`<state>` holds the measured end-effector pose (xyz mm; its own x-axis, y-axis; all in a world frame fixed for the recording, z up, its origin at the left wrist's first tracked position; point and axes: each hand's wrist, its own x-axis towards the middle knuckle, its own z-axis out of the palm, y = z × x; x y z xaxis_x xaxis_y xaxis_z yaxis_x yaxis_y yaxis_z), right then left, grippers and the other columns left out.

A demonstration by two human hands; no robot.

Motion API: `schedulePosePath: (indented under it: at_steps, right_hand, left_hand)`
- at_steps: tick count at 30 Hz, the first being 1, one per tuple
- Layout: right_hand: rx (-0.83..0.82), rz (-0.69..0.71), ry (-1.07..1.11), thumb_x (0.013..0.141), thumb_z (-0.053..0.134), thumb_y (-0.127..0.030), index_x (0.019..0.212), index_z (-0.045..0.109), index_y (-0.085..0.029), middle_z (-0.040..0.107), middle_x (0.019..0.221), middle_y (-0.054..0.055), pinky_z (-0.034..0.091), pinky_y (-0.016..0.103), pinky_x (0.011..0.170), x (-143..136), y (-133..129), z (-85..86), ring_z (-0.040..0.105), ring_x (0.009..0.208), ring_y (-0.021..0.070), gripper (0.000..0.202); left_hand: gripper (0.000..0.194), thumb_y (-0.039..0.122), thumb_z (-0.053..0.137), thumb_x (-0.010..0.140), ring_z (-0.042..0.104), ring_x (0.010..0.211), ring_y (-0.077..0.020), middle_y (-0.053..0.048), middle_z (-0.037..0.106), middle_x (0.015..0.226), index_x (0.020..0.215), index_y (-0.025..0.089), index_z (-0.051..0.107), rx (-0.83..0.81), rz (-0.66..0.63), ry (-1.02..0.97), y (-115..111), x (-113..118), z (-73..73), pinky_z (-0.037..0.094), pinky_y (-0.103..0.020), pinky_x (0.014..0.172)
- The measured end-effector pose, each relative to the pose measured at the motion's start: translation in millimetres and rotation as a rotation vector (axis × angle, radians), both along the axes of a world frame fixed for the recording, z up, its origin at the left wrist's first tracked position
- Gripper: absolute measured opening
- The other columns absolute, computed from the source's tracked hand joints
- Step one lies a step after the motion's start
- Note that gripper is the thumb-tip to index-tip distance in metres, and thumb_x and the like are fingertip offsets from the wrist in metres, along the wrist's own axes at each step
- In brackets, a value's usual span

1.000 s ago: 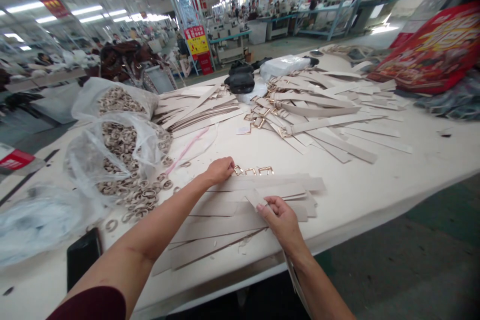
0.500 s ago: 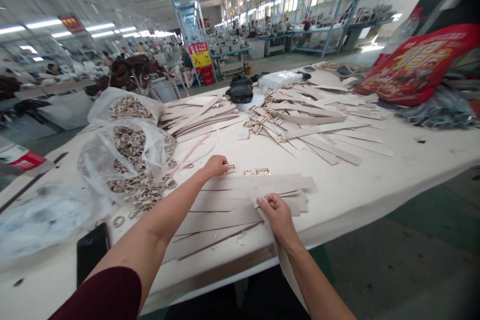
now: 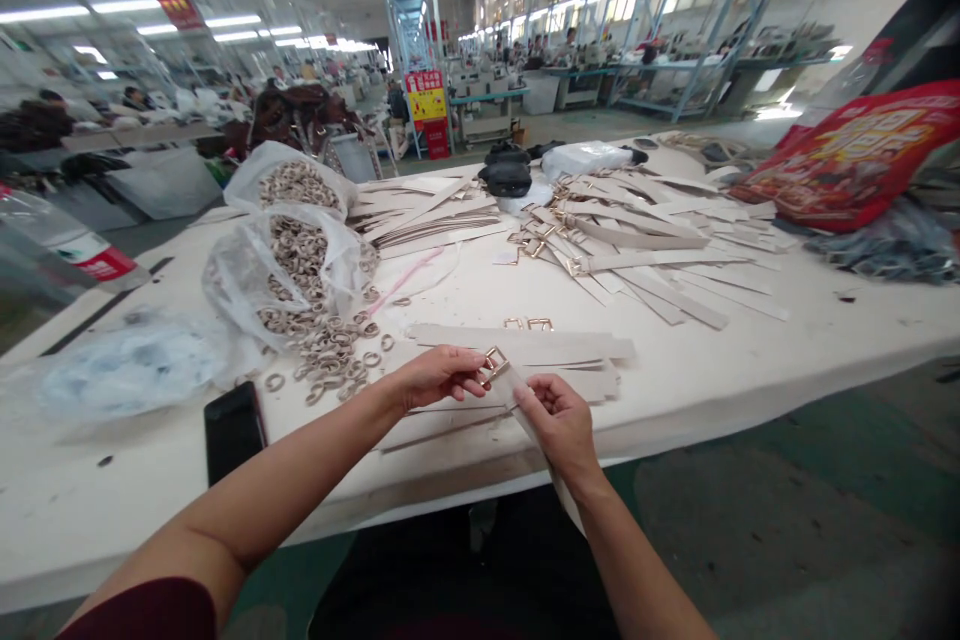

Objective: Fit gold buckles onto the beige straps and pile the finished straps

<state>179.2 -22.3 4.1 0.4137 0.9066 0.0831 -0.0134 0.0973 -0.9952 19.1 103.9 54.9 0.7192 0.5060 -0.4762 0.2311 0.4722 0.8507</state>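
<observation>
Between the fingers of my left hand (image 3: 442,376) is a gold-coloured buckle (image 3: 495,361), held up over the table. My right hand (image 3: 556,417) is closed around a beige strap (image 3: 523,398), whose upper end meets the buckle; I cannot tell whether it passes through. The strap's other end hangs down past the table edge. Under and behind both hands lies a stack of beige straps (image 3: 517,346). Two more gold buckles (image 3: 539,325) rest just beyond that stack.
To the left, plastic bags of beige loops (image 3: 296,255) spill onto the table (image 3: 750,370). A phone (image 3: 235,432) lies near the left forearm. Buckled straps (image 3: 637,238) are heaped at the back right, near a red bag (image 3: 855,155). Black bundles (image 3: 505,170) sit at the back.
My left hand has lifted a buckle from beyond the strap stack and brought it back to the strap's end. My right hand keeps its hold on the strap. The view has shifted slightly.
</observation>
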Motion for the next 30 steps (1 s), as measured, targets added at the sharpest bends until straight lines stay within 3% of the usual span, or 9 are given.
schedulePosePath:
  at_steps: [6, 9, 12, 14, 17, 20, 23, 27, 30]
  right_hand:
    - [0.045, 0.158, 0.050, 0.071, 0.068, -0.041, 0.079, 0.059, -0.017, 0.061, 0.064, 0.000, 0.041, 0.024, 0.054, -14.1, -7.4, 1.1, 0.053, 0.057, 0.0127, 0.027]
    - [0.020, 0.229, 0.066, 0.070, 0.069, -0.043, 0.076, 0.059, -0.017, 0.063, 0.066, 0.000, 0.042, 0.024, 0.057, -18.9, -6.5, 2.7, 0.055, 0.059, 0.0132, 0.028]
    - [-0.018, 0.247, 0.059, 0.068, 0.070, -0.042, 0.073, 0.058, -0.017, 0.060, 0.062, -0.001, 0.040, 0.023, 0.053, -20.1, -5.7, 2.5, 0.052, 0.055, 0.0116, 0.028]
    - [-0.028, 0.254, 0.069, 0.069, 0.070, -0.042, 0.073, 0.057, -0.017, 0.060, 0.062, -0.001, 0.039, 0.022, 0.052, -19.7, -5.0, 2.0, 0.052, 0.054, 0.0114, 0.028]
    - [-0.042, 0.238, 0.057, 0.069, 0.069, -0.043, 0.074, 0.056, -0.018, 0.060, 0.062, 0.000, 0.038, 0.022, 0.050, -19.9, -2.4, 2.4, 0.050, 0.053, 0.0112, 0.028]
    - [-0.038, 0.219, -0.032, 0.069, 0.067, -0.041, 0.072, 0.055, -0.018, 0.052, 0.057, -0.004, 0.033, 0.021, 0.046, -22.2, -0.1, 3.4, 0.043, 0.049, 0.0089, 0.026]
    - [-0.057, 0.227, -0.133, 0.070, 0.064, -0.035, 0.069, 0.053, -0.019, 0.045, 0.053, -0.006, 0.031, 0.021, 0.046, -22.4, -4.4, 2.0, 0.038, 0.048, 0.0082, 0.020]
    - [-0.132, 0.298, -0.198, 0.072, 0.061, -0.032, 0.069, 0.052, -0.019, 0.045, 0.056, -0.006, 0.032, 0.021, 0.049, -16.8, -18.9, -6.3, 0.039, 0.051, 0.0095, 0.016]
    - [-0.141, 0.300, -0.203, 0.071, 0.060, -0.029, 0.068, 0.051, -0.019, 0.045, 0.056, -0.006, 0.032, 0.021, 0.050, -15.3, -24.9, -13.0, 0.039, 0.052, 0.0098, 0.014]
  left_hand:
    - [0.029, 0.036, 0.070, 0.069, 0.063, 0.054, -0.0107, -0.007, 0.069, 0.068, 0.081, 0.010, 0.069, -0.050, -0.088, 0.040, -32.0, -9.4, -13.6, 0.041, -0.014, 0.042]
    - [0.027, 0.036, 0.067, 0.070, 0.063, 0.054, -0.0115, -0.006, 0.068, 0.067, 0.077, 0.010, 0.068, 0.021, -0.095, 0.056, -47.4, -11.5, -18.2, 0.042, -0.015, 0.043]
    - [0.026, 0.025, 0.066, 0.068, 0.065, 0.064, -0.0134, -0.005, 0.067, 0.078, 0.092, 0.015, 0.066, 0.090, -0.066, -0.019, -59.9, -17.3, -10.8, 0.044, -0.015, 0.047]
    - [0.043, 0.017, 0.066, 0.064, 0.065, 0.075, -0.0152, -0.005, 0.066, 0.090, 0.107, 0.020, 0.061, 0.048, -0.009, -0.110, -66.2, -22.6, -3.2, 0.046, -0.016, 0.051]
    - [0.042, 0.022, 0.067, 0.068, 0.063, 0.085, -0.0172, -0.006, 0.062, 0.099, 0.109, 0.022, 0.060, -0.014, 0.088, -0.207, -72.8, -27.3, 0.4, 0.048, -0.018, 0.055]
    - [0.027, 0.035, 0.068, 0.071, 0.059, 0.071, -0.0125, -0.004, 0.061, 0.081, 0.088, 0.015, 0.065, 0.056, 0.228, -0.187, -74.9, -25.0, -10.6, 0.045, -0.018, 0.052]
    - [0.031, 0.041, 0.070, 0.070, 0.050, 0.053, -0.0068, 0.000, 0.056, 0.062, 0.075, 0.011, 0.065, 0.161, 0.356, -0.155, -73.9, -20.1, -27.8, 0.043, -0.018, 0.051]
    - [0.033, 0.043, 0.070, 0.070, 0.048, 0.049, -0.0064, 0.000, 0.056, 0.060, 0.072, 0.010, 0.064, 0.167, 0.347, -0.109, -76.8, -16.0, -44.6, 0.042, -0.020, 0.052]
    - [0.034, 0.044, 0.068, 0.070, 0.048, 0.051, -0.0075, 0.000, 0.057, 0.061, 0.072, 0.011, 0.064, 0.166, 0.331, -0.077, -81.7, -13.6, -49.2, 0.043, -0.021, 0.055]
